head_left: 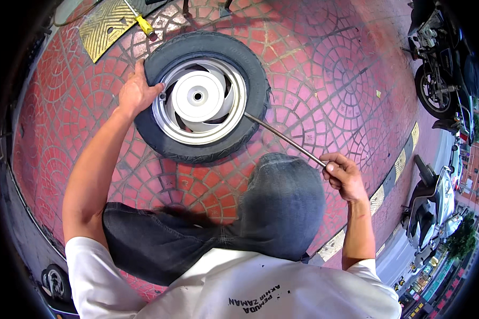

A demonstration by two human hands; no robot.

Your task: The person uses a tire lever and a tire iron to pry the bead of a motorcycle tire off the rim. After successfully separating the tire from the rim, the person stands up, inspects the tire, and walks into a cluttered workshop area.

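Note:
A black tire [202, 47] on a silver wheel rim [194, 139] lies flat on the paved ground in front of me. My left hand [137, 91] grips the tire's left side, thumb over the sidewall toward the rim and fingers along the outer edge, partly hidden. In my right hand [343, 175] is the near end of a long metal tire lever [287, 141]. The lever slants across the tire, and its far tip meets the rim's right edge. How deep the tip sits between tire and rim, I cannot tell.
A yellow-handled screwdriver [144, 24] lies beyond the tire, beside a yellow ramp plate [105, 29]. My bent knee [287, 202] is close below the lever. Parked motorcycles [439, 85] and a scooter [434, 207] stand at the right, past a striped curb [377, 199]. Another wheel [56, 282] shows at lower left.

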